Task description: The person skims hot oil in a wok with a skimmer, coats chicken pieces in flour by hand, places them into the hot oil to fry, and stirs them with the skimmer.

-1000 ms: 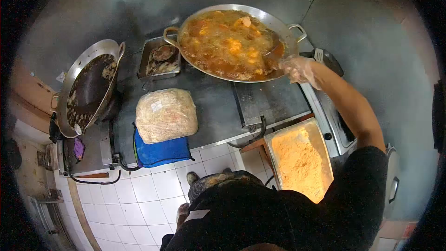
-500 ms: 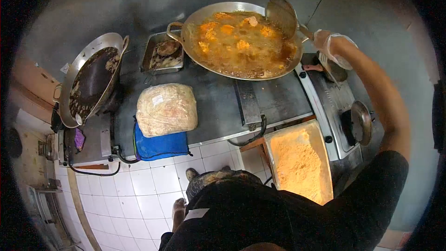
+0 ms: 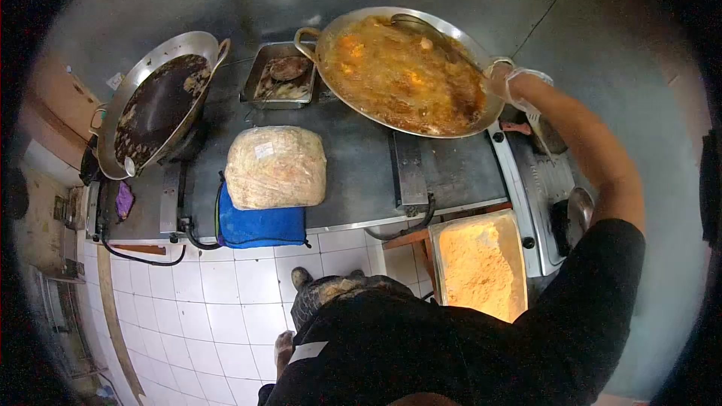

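Note:
My right hand [image 3: 505, 81], in a clear plastic glove, is closed round the handle of a wire skimmer [image 3: 418, 25] at the right rim of a large wok [image 3: 487, 114]. The skimmer's head lies low in bubbling oil, partly under the surface. Orange-coated fried pieces [image 3: 352, 48] float in the oil, blurred by foam. My left hand [image 3: 283, 347] hangs low beside my body, away from the counter; its fingers are too small and unclear to read.
A second wok [image 3: 170, 43] with dark oil stands at left. Between the woks is a metal tray [image 3: 280, 102]. A plastic-wrapped bundle [image 3: 275, 168] rests partly on a blue bag [image 3: 263, 227]. Near my right side are a tray of orange flour [image 3: 481, 267] and a stove [image 3: 519, 207].
The skimmer went from above the wok's right rim down into the oil, reaching toward the far side. My right hand moved slightly left and down. The view shifted a little.

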`<action>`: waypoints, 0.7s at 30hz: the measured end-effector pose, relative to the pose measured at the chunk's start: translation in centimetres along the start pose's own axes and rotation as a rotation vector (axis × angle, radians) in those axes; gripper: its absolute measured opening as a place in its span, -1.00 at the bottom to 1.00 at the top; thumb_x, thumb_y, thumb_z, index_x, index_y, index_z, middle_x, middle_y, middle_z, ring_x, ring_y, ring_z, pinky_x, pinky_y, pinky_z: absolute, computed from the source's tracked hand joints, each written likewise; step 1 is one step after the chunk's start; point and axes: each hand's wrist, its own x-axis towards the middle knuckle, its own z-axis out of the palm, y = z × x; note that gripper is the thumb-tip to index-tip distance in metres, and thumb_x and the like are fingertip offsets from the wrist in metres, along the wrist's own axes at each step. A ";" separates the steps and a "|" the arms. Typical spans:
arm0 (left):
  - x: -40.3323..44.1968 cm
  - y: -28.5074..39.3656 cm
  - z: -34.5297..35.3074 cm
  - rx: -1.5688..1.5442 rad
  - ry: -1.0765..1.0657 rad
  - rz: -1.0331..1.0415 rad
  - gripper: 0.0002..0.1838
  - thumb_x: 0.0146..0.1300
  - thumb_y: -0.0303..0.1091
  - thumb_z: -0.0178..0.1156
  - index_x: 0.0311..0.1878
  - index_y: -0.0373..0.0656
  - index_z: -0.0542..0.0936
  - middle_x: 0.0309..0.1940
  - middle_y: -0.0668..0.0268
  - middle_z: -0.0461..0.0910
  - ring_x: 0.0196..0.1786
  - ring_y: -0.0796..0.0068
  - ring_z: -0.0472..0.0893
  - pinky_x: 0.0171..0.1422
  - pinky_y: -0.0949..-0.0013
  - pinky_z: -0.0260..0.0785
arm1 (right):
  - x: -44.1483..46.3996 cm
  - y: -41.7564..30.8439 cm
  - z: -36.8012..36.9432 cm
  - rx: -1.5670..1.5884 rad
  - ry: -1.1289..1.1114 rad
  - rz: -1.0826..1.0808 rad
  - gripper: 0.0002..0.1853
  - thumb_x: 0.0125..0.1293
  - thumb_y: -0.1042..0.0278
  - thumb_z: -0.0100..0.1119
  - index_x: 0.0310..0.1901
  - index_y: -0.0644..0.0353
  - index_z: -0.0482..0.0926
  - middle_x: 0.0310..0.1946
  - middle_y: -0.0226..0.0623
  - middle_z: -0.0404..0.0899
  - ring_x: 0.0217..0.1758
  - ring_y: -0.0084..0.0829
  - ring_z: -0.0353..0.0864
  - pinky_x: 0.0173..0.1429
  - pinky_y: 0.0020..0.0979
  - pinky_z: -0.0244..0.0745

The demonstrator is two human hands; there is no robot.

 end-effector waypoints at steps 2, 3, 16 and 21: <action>0.3 -0.6 1.0 0.003 0.061 0.061 -0.79 0.30 -0.29 0.07 -0.06 -0.06 0.59 -0.07 0.06 0.59 0.01 -0.02 0.55 0.06 0.06 0.42 | -0.9 0.8 -1.0 0.195 -0.121 0.085 -0.77 0.28 0.33 0.08 -0.16 0.24 0.64 -0.32 -0.07 0.62 -0.22 -0.20 0.62 -0.11 -0.26 0.52; 0.4 -0.8 1.3 0.004 0.091 0.091 -0.79 0.30 -0.30 0.08 -0.05 -0.06 0.59 -0.06 0.07 0.59 0.01 -0.01 0.56 0.06 0.06 0.42 | -0.6 3.3 -0.2 0.155 -0.173 0.036 -0.77 0.30 0.31 0.07 -0.15 0.23 0.64 -0.34 -0.07 0.61 -0.23 -0.22 0.61 -0.12 -0.26 0.52; 3.1 4.0 -5.1 -0.752 -0.100 -0.609 -0.78 0.25 -0.32 0.11 -0.06 -0.07 0.57 -0.30 0.20 0.58 -0.25 0.35 0.59 -0.17 0.37 0.43 | 1.0 9.5 0.3 -0.360 -0.077 -0.015 -0.75 0.29 0.15 0.15 -0.20 0.17 0.56 -0.39 -0.28 0.57 -0.36 -0.35 0.59 -0.34 -0.33 0.50; 4.6 4.0 -5.9 -1.197 0.014 -0.695 -0.80 0.28 -0.33 0.10 -0.05 -0.09 0.52 -0.38 0.25 0.52 -0.40 0.45 0.52 -0.37 0.45 0.37 | -0.6 7.7 2.4 0.347 -0.392 0.101 -0.76 0.35 0.14 0.09 -0.16 0.13 0.54 -0.41 -0.35 0.55 -0.36 -0.40 0.57 -0.35 -0.36 0.48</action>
